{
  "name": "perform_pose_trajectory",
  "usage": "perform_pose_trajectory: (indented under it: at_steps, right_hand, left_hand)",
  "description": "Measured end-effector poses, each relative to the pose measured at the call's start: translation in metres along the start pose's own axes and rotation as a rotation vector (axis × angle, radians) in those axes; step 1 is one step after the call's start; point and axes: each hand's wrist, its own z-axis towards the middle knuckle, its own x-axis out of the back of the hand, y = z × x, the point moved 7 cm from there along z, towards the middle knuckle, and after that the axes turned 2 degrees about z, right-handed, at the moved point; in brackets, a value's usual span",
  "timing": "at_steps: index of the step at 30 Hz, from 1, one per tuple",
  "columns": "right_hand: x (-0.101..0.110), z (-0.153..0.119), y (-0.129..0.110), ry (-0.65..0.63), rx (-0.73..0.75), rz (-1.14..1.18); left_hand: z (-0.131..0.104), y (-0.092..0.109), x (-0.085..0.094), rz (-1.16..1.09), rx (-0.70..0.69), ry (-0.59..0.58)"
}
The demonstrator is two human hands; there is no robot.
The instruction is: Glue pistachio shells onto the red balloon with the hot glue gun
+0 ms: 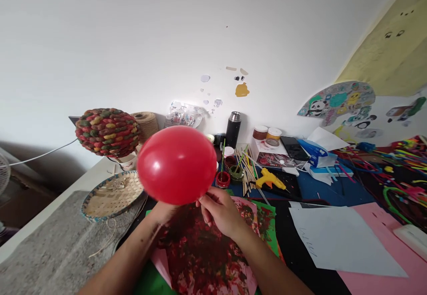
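A red inflated balloon [176,164] is up in front of me, over a paint-smeared sheet [200,250]. Thumb and forefinger of my right hand [222,210] are pinched together at the balloon's lower right edge, the other fingers curled. My left hand [166,212] reaches under and behind the balloon, so its fingers are hidden. Beyond the balloon stand an open jar of red paint [222,180] and a jar of dark green paint [237,174], each with a brush in it.
Left are a woven basket tray [113,196], a yarn-covered ball [107,132] and a twine spool [146,126]. Behind stands a black flask [234,129]. Right lie a yellow glue gun [271,179], wooden sticks [248,170], white paper [347,235] and colourful pipe cleaners [405,188].
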Motion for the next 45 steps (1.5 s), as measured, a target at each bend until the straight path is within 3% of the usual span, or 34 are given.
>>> perform_pose_trajectory:
  at_steps: [2,7,23,28,31,38,45]
  right_hand:
    - [0.001,0.001,0.000,0.008,0.008,0.007]
    - [0.001,0.001,-0.003,0.016,0.044,-0.002]
    - [-0.003,-0.002,-0.004,0.011,0.113,-0.041]
    - [-0.002,0.000,-0.002,-0.009,0.109,0.065]
    - [0.010,0.004,-0.006,0.062,0.153,0.129]
    - [0.050,0.009,-0.010,0.286,0.251,0.227]
    - [0.058,0.009,-0.019,0.266,0.307,0.462]
  left_hand:
    - [0.002,0.000,-0.010,-0.025,0.057,-0.068]
    - [0.005,0.012,-0.021,-0.023,0.074,-0.056]
    - [0.006,0.007,-0.016,-0.033,0.066,0.032]
    - [0.010,0.018,0.000,-0.061,0.044,0.073]
    - [0.014,0.031,0.016,-0.083,0.023,0.106]
    - [0.013,0.033,0.019,0.012,0.115,-0.036]
    - [0.012,0.028,0.022,0.162,0.163,-0.168]
